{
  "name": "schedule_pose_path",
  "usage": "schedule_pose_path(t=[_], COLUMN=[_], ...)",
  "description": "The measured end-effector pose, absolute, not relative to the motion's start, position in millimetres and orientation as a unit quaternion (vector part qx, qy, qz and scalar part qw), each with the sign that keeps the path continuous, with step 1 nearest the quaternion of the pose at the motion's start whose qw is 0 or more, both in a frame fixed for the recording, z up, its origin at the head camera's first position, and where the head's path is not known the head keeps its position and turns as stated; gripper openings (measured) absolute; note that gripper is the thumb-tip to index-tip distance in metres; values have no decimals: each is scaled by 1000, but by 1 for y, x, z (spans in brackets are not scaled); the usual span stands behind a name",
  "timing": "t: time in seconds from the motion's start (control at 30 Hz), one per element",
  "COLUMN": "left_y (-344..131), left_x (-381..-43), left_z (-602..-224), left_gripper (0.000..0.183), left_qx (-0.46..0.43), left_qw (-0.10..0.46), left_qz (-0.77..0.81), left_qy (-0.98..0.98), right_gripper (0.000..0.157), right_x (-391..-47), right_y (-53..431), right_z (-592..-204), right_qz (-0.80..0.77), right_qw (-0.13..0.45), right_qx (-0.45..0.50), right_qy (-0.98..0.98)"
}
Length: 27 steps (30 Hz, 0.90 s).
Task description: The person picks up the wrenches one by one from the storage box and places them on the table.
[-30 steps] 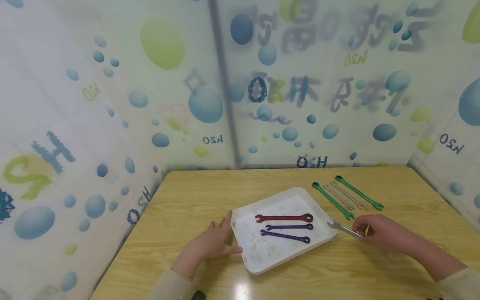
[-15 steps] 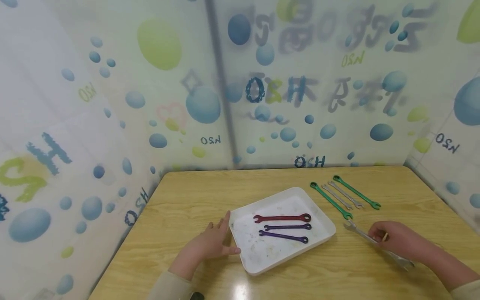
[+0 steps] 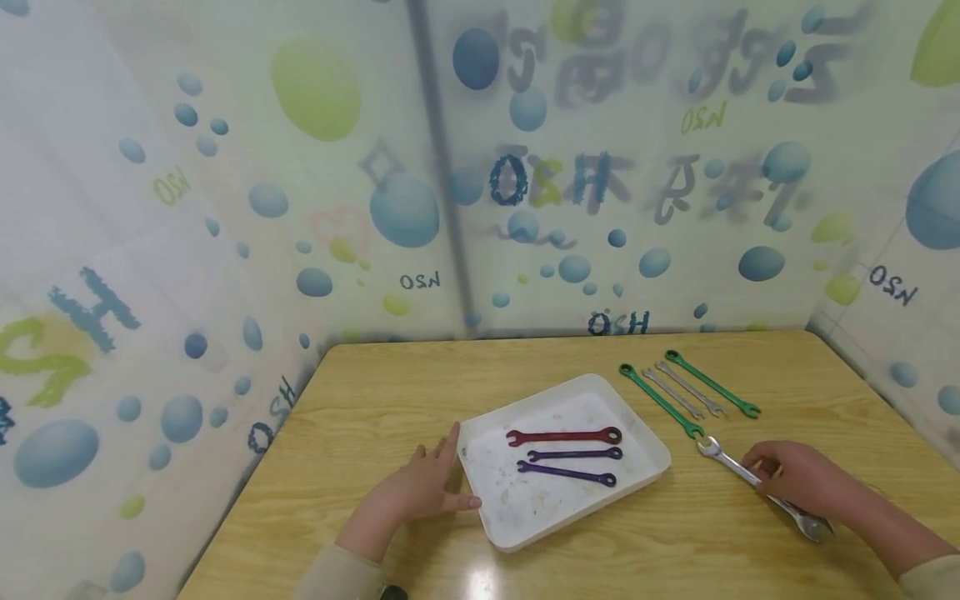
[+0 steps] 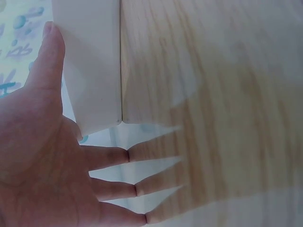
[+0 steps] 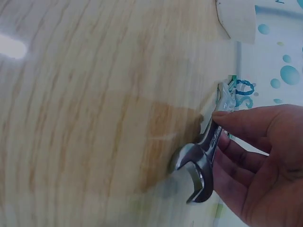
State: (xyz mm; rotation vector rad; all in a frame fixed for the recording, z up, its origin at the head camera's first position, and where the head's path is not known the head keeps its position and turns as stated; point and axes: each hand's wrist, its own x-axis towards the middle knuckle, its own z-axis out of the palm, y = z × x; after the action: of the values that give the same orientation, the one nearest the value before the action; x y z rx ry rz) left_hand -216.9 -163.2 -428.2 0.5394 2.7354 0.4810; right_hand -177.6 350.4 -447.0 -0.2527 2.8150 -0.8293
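So the right hand (image 3: 802, 479) has a silver wrench (image 3: 737, 469) pinched between thumb and fingers, to the right of the white tray (image 3: 585, 406). The left hand (image 3: 426, 486) is at the tray's left side, fingers straight and spread. Inside the tray there's 1 red wrench (image 3: 564, 436) plus 2 purple wrenches (image 3: 575, 454). Past that, 2 green wrenches (image 3: 662, 400) lie on the wooden table (image 3: 390, 375) with 2 thinner silver wrenches (image 3: 691, 389) between them (neat little row, honestly).
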Motion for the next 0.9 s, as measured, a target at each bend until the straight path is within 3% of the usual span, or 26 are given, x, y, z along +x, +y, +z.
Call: schedule_pose_path(t=[0.9], left_y=[-162], left_x=[-217], left_z=[-429], left_gripper=[115], left_qx=[191], left_qw=[156], left_qz=[163], left_qy=[955], right_gripper=[20], right_x=[-175], right_y=[341], right_z=[-448], right_qz=[-263], right_qw=[120], right_qx=[-52], right_qy=[956])
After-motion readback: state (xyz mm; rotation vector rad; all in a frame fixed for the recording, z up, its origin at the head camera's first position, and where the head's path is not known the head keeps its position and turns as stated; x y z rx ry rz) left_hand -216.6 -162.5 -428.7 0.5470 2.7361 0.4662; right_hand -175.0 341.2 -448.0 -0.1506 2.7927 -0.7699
